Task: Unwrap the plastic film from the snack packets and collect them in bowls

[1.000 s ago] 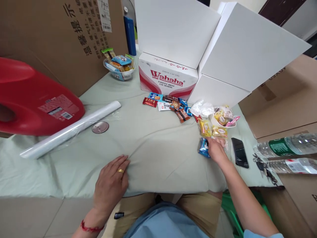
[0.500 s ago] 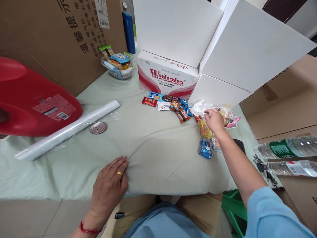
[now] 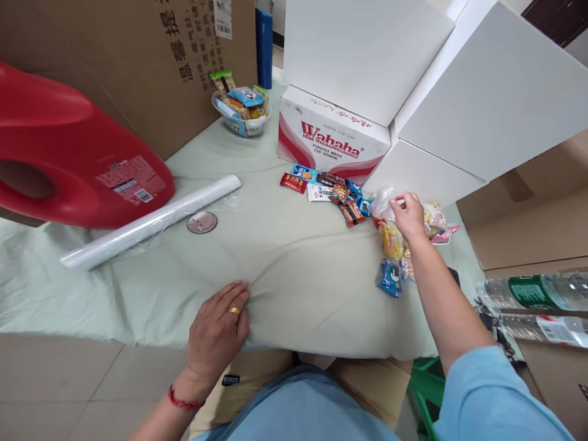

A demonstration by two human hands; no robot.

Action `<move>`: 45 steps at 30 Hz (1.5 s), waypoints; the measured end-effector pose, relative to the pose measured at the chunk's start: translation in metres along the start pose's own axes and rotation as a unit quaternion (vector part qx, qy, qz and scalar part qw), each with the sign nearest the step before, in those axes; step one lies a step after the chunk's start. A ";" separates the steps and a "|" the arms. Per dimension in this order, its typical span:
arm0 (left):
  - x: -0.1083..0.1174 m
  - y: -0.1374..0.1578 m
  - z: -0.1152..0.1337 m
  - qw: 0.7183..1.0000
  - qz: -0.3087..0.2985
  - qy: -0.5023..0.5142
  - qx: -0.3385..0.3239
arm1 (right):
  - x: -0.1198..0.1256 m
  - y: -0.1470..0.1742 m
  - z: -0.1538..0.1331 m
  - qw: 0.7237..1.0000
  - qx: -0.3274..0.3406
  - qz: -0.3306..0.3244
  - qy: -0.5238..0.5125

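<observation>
My left hand [image 3: 219, 324] lies flat on the pale green cloth [image 3: 294, 269] near the front edge, fingers outstretched and holding nothing. At the right, my right hand [image 3: 408, 214] pinches a crumpled clear plastic bag [image 3: 382, 204] between thumb and fingers. Below that hand are a yellow snack packet [image 3: 392, 240] and a blue snack packet [image 3: 390, 278]. Just left of the bag lies a loose group of small wrapped snacks, among them a brown packet [image 3: 353, 214] and a red packet [image 3: 294, 182]. A container with more snacks [image 3: 435, 219] is partly hidden behind my right hand.
A Wahaha carton [image 3: 331, 138] and white boxes [image 3: 362, 55] stand at the back. Left are a red jug [image 3: 82, 153], a plastic film roll [image 3: 156, 220], a round metallic disc [image 3: 202, 222] and a snack-filled tub [image 3: 243, 125]. Water bottles [image 3: 537, 293] lie at the right.
The camera view has shifted, so most things appear farther right. My right hand stays at the plastic bag, which looks more bunched up. My left hand rests in the same place.
</observation>
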State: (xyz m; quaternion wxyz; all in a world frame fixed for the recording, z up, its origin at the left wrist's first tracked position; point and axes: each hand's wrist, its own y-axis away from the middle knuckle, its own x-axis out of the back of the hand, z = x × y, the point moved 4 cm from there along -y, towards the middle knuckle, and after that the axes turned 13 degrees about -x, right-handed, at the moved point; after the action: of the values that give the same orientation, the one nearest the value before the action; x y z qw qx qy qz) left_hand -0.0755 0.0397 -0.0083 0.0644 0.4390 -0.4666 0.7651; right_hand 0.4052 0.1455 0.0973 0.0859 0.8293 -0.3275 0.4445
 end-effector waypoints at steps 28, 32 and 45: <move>-0.043 -0.030 0.080 0.727 -0.176 0.546 0.377 | -0.059 0.305 0.027 0.566 -0.412 -0.359 -0.617; -0.038 -0.029 0.110 0.729 -0.242 0.572 0.286 | -0.064 0.315 0.014 0.623 -0.405 -0.360 -0.564; -0.040 -0.044 0.108 0.683 -0.106 0.595 0.409 | -0.049 0.326 0.005 0.878 -0.192 -0.305 -0.315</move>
State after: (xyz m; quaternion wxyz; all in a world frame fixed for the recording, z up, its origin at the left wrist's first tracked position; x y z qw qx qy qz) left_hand 0.0372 -0.0061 0.0108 0.2239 -0.0796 0.0789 0.9681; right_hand 0.1878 -0.0850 0.0072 0.2671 0.9515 -0.1470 0.0403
